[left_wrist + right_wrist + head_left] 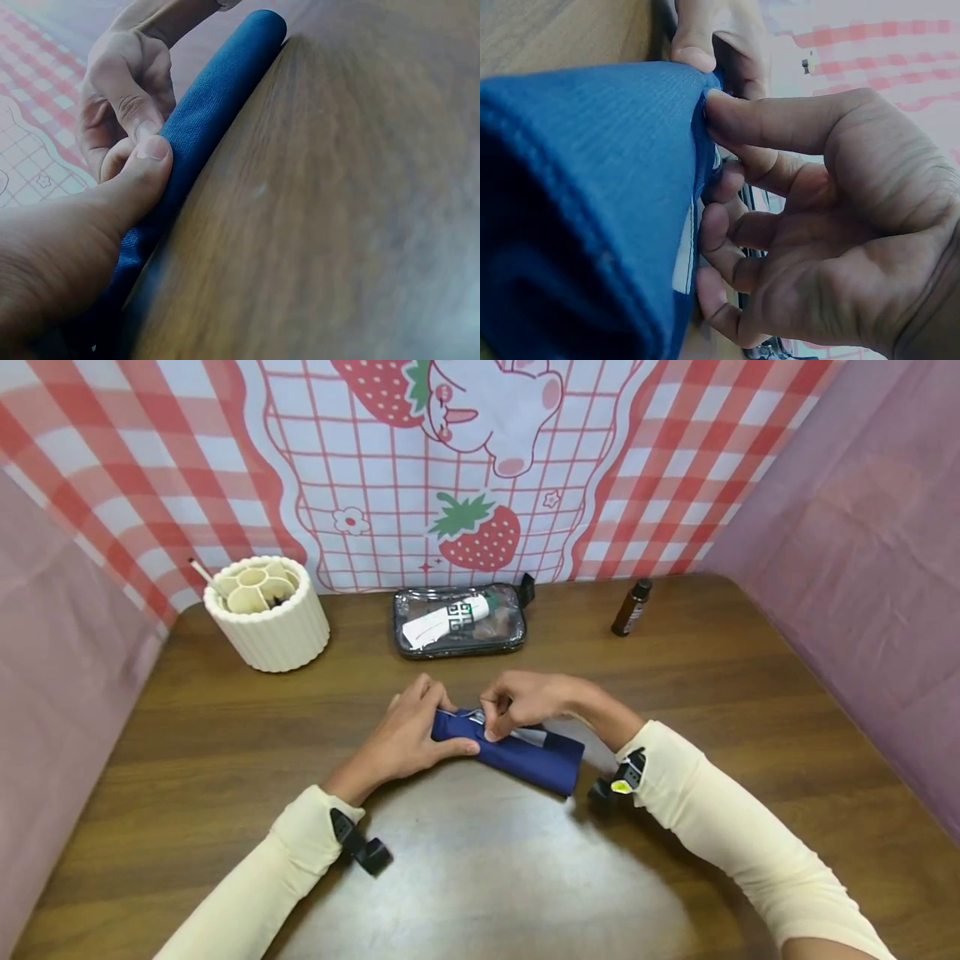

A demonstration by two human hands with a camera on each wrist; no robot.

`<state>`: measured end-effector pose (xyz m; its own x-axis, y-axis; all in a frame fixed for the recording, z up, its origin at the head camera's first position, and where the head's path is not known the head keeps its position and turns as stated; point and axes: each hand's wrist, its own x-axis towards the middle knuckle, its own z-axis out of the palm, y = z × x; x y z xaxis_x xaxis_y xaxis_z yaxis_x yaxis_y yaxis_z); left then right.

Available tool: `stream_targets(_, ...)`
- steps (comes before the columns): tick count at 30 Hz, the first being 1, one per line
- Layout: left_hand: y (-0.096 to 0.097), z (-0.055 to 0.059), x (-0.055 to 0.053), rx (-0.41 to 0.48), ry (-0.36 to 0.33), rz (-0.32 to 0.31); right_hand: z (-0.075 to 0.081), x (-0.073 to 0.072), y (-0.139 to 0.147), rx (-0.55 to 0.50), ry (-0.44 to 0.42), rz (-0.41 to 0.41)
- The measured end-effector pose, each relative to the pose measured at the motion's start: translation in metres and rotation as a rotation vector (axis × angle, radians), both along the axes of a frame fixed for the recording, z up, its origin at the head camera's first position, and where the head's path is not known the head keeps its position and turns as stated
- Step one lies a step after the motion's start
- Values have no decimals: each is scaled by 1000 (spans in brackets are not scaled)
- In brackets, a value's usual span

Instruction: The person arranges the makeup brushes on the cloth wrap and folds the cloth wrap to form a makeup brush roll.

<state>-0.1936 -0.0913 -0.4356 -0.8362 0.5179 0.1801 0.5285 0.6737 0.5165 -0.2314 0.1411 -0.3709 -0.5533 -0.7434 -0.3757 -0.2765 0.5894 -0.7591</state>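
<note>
A long, narrow blue fabric pouch (528,762) lies slantwise on the wooden table, with a pale strip along its upper side. My left hand (408,735) grips its left end, the thumb along the front and the fingers behind. Just beside that thumb, my right hand (525,702) pinches the pouch's upper edge between thumb and forefinger. From the right wrist, the stitched near end of the blue pouch (622,150) looks wide, and the other right fingers curl by the pale strip. In the left wrist view the two thumbs nearly meet on the pouch (217,90).
Behind the hands lies a clear zip bag (506,639) with a white tube inside. A cream ribbed organizer (281,635) holding a thin stick stands at the back left, a small dark bottle (630,610) at the back right. Patterned cloth hangs along the table's rear edge.
</note>
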Motion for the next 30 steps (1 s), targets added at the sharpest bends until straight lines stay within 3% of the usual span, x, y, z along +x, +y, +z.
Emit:
stream_targets(10, 0, 0, 0, 8, 14, 5, 5, -1, -20, 143, 73, -17)
stream_targets(17, -3, 0, -7, 4, 40, 28, 6, -7, -39, 127, 221, 88)
stream_targets(19, -3, -1, -9, 10, 28, 23, 5, -11, -34, 106, 209, 110)
stream_targets(22, -3, -4, -8, 20, -13, 5, -3, -14, -17, 25, 107, 108)
stream_targets(26, -5, -4, -2, 26, -49, -16, -15, -12, 3, -107, 1, 58)
stream_targets(30, -3, -2, -2, 26, -38, -30, -21, -8, 19, -195, -9, -13)
